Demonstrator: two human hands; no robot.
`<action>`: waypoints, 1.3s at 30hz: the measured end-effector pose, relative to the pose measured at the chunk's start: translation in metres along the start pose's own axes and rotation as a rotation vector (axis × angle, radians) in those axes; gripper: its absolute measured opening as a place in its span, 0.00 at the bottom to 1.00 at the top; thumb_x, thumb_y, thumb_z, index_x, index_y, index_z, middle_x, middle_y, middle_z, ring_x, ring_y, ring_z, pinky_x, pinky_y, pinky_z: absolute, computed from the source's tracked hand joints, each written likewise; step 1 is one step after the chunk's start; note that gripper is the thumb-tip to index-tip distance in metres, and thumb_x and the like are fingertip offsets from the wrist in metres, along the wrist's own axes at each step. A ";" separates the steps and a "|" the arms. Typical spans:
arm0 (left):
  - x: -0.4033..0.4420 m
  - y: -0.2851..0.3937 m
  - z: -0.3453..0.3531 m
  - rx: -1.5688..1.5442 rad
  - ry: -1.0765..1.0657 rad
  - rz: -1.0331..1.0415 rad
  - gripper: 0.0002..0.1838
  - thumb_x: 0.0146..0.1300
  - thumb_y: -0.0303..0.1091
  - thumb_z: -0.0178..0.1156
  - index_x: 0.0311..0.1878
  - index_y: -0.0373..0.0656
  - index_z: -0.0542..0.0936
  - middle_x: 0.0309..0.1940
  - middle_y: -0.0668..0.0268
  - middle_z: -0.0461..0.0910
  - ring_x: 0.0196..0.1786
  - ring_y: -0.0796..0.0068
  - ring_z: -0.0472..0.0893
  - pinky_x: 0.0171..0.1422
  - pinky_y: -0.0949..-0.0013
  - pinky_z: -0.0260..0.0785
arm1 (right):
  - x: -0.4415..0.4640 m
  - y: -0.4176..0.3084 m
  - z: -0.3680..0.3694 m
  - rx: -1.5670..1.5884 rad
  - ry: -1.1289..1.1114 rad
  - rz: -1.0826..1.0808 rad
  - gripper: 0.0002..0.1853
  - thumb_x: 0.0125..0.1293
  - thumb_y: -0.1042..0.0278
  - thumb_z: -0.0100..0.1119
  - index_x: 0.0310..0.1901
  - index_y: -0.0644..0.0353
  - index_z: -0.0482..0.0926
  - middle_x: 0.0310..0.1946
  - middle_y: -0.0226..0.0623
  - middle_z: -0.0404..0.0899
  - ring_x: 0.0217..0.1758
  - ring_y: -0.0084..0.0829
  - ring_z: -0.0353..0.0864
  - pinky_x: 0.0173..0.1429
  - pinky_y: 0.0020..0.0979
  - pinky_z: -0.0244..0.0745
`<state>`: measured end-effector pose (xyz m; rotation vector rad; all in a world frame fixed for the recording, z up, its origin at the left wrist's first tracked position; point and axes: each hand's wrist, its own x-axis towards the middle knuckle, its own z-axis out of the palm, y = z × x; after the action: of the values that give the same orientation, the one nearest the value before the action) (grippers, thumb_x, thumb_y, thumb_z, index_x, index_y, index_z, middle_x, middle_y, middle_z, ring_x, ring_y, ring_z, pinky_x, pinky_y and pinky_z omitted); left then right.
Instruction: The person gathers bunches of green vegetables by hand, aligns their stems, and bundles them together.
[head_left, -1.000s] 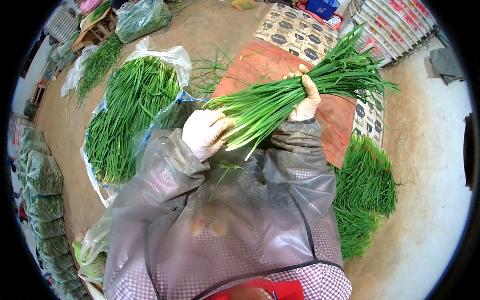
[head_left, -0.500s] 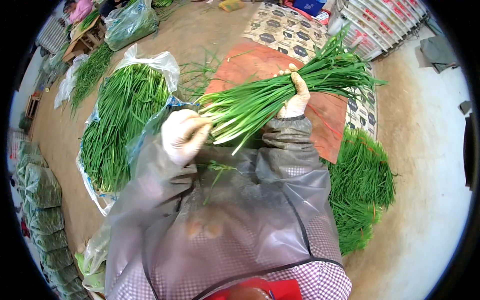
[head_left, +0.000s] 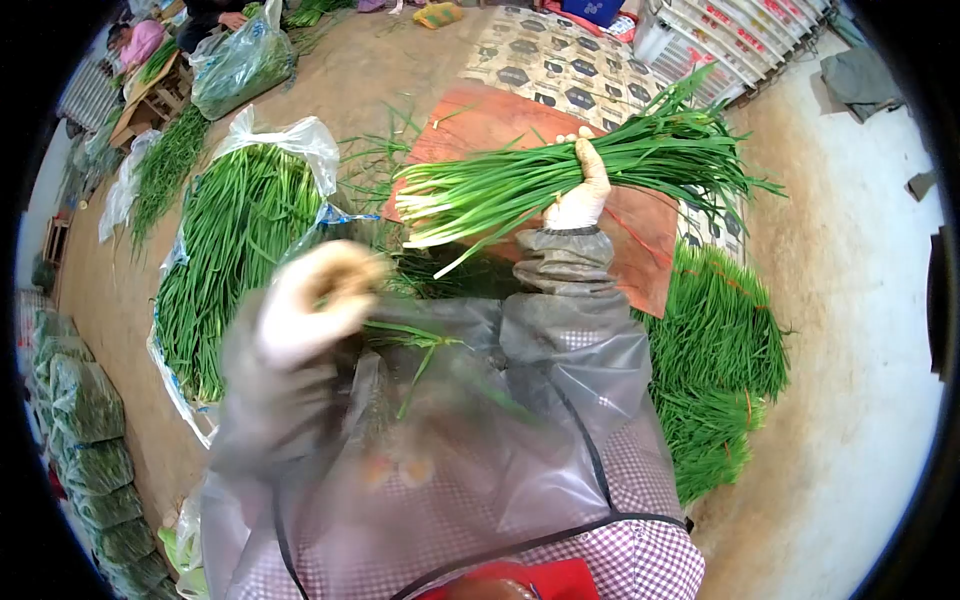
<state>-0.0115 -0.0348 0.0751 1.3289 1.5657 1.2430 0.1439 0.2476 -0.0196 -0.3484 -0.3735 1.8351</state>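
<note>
My right hand point(head_left: 582, 190), gloved in white, is wrapped around a bunch of garlic chives point(head_left: 500, 180). Pale stem ends of the bunch point left and its green leaf tips fan out to the right. Lower left, my left hand point(head_left: 318, 300) is smeared by motion; its fingers look curled, but whether anything is between them does not show. It is apart from the bunch, near a large open bag of garlic chives point(head_left: 235, 260). A few loose green leaves point(head_left: 415, 340) lie on my grey apron point(head_left: 430, 400).
Beneath the held bunch is a reddish board point(head_left: 640, 250). Tied bundles of chives point(head_left: 720, 340) are stacked at the right. Filled plastic bags point(head_left: 85, 400) line the left side. Farther back are another filled bag point(head_left: 240, 65), a person in pink point(head_left: 143, 42) and white crates point(head_left: 730, 40).
My left hand has moved from the stem ends down and to the left. My right hand still grips the bunch, and the view has shifted slightly.
</note>
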 end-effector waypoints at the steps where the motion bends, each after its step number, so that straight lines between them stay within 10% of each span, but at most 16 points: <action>1: 0.016 0.003 0.024 0.192 -0.036 -0.056 0.20 0.55 0.25 0.62 0.53 0.40 0.77 0.28 0.68 0.74 0.27 0.78 0.72 0.32 0.73 0.66 | -0.003 0.003 0.001 0.001 -0.005 0.006 0.13 0.63 0.74 0.57 0.50 0.62 0.74 0.36 0.35 0.78 0.41 0.32 0.79 0.47 0.38 0.80; 3: 0.050 -0.006 0.068 0.509 0.113 0.380 0.22 0.57 0.28 0.63 0.57 0.44 0.75 0.32 0.64 0.76 0.28 0.70 0.76 0.34 0.68 0.70 | -0.010 0.007 0.002 -0.043 -0.064 0.047 0.17 0.64 0.75 0.56 0.55 0.60 0.72 0.36 0.33 0.79 0.40 0.26 0.79 0.46 0.31 0.78; 11: 0.120 -0.032 0.110 0.941 0.122 0.603 0.11 0.56 0.32 0.62 0.44 0.50 0.79 0.28 0.65 0.73 0.29 0.62 0.78 0.34 0.59 0.71 | -0.031 0.009 0.020 -0.043 -0.022 0.073 0.17 0.59 0.75 0.59 0.51 0.61 0.72 0.35 0.38 0.78 0.40 0.30 0.78 0.49 0.34 0.77; 16: 0.092 -0.049 0.101 0.612 0.022 0.363 0.03 0.57 0.33 0.62 0.33 0.46 0.80 0.29 0.63 0.77 0.34 0.60 0.80 0.37 0.62 0.73 | -0.011 0.004 0.005 -0.151 -0.077 -0.090 0.16 0.59 0.72 0.61 0.50 0.62 0.74 0.36 0.36 0.79 0.42 0.32 0.79 0.52 0.37 0.76; 23: 0.031 -0.136 0.049 1.043 -0.501 -0.163 0.10 0.57 0.43 0.62 0.33 0.47 0.82 0.35 0.59 0.80 0.36 0.54 0.80 0.42 0.59 0.74 | 0.018 -0.031 -0.019 0.094 -0.270 -0.104 0.15 0.60 0.67 0.60 0.48 0.60 0.75 0.35 0.36 0.79 0.44 0.35 0.77 0.56 0.41 0.73; 25: 0.036 -0.120 0.044 0.920 -0.596 -0.427 0.17 0.60 0.45 0.62 0.48 0.47 0.81 0.41 0.62 0.82 0.40 0.58 0.81 0.47 0.62 0.74 | 0.021 -0.029 -0.023 0.132 -0.373 -0.130 0.16 0.61 0.66 0.59 0.49 0.60 0.74 0.34 0.35 0.78 0.45 0.34 0.77 0.59 0.42 0.71; 27: 0.027 -0.110 0.051 -0.095 -0.187 -0.292 0.26 0.61 0.41 0.63 0.61 0.42 0.73 0.48 0.62 0.80 0.43 0.70 0.80 0.50 0.63 0.73 | 0.019 -0.025 -0.023 0.237 -0.421 -0.048 0.17 0.61 0.65 0.58 0.50 0.60 0.74 0.35 0.34 0.77 0.45 0.33 0.76 0.61 0.42 0.70; 30: 0.038 -0.084 0.076 -0.768 -0.136 -0.378 0.25 0.64 0.38 0.63 0.61 0.39 0.71 0.39 0.66 0.78 0.37 0.78 0.75 0.44 0.71 0.69 | 0.017 -0.017 -0.022 0.235 -0.459 -0.016 0.19 0.60 0.63 0.59 0.52 0.59 0.72 0.35 0.32 0.75 0.46 0.33 0.76 0.61 0.42 0.70; 35: 0.027 -0.104 0.065 -0.432 -0.263 -0.447 0.09 0.64 0.32 0.62 0.41 0.36 0.78 0.25 0.68 0.75 0.27 0.79 0.73 0.32 0.73 0.67 | 0.014 -0.016 -0.015 0.227 -0.517 0.023 0.19 0.60 0.65 0.60 0.51 0.59 0.70 0.34 0.30 0.73 0.43 0.31 0.73 0.58 0.41 0.70; 39: 0.013 -0.125 0.050 -0.613 -0.036 -0.354 0.15 0.66 0.40 0.60 0.47 0.38 0.78 0.32 0.69 0.78 0.33 0.79 0.75 0.42 0.72 0.69 | 0.013 -0.018 -0.018 0.335 -0.567 0.001 0.20 0.60 0.64 0.60 0.52 0.59 0.69 0.35 0.30 0.71 0.45 0.30 0.73 0.59 0.41 0.70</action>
<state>-0.0025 -0.0117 -0.0580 0.6485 1.1844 1.3115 0.1634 0.2668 -0.0287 0.4126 -0.4380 1.9368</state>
